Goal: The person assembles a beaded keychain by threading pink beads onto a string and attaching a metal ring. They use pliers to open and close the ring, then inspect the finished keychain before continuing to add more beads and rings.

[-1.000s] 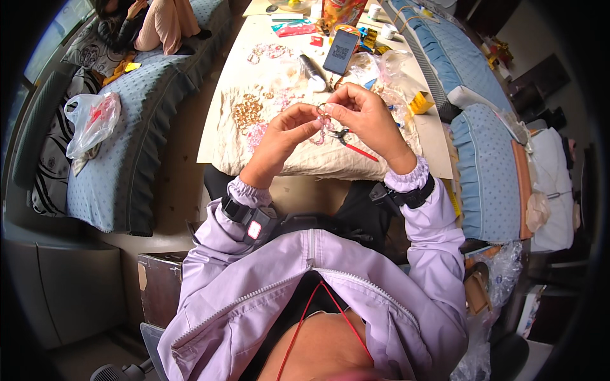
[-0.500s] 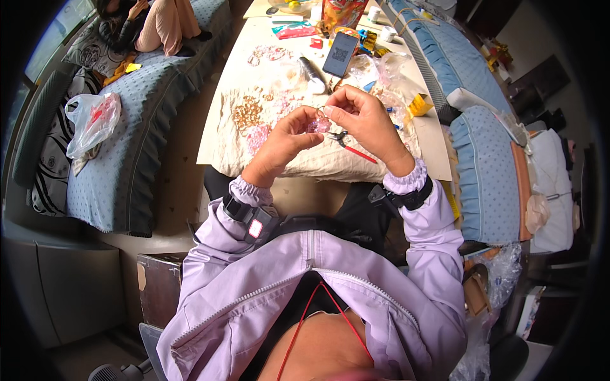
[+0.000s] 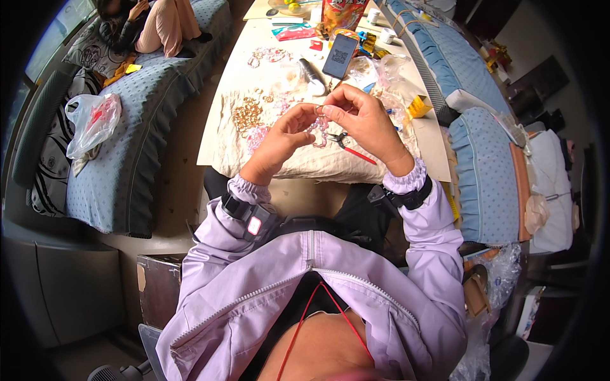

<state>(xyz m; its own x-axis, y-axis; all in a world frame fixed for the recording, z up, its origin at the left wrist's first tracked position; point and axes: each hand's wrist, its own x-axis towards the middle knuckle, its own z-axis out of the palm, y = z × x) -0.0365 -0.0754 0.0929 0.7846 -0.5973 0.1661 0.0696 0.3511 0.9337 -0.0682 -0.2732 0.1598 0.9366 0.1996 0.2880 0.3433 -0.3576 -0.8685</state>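
Note:
Close together over the cloth, my left hand and my right hand pinch a thin gold-coloured ring between their fingertips. Part of the ring is hidden by the fingers. From beneath the left fingers hangs a strand of pink beads; whether it joins the ring I cannot tell. Red-handled pliers lie on the cloth below my right hand. Left of my hands are a heap of gold-coloured rings and a cluster of pink beads.
A beige cloth covers the table's near part. Beyond my hands lie a phone, a dark cylinder, more beaded pieces and clear plastic bags. Blue-covered sofas flank the table; a person sits on the left one.
The pink strand, bunched under the left fingers before, now hangs more loosely between the hands. My fingertips have drawn together around the ring, and less of it shows.

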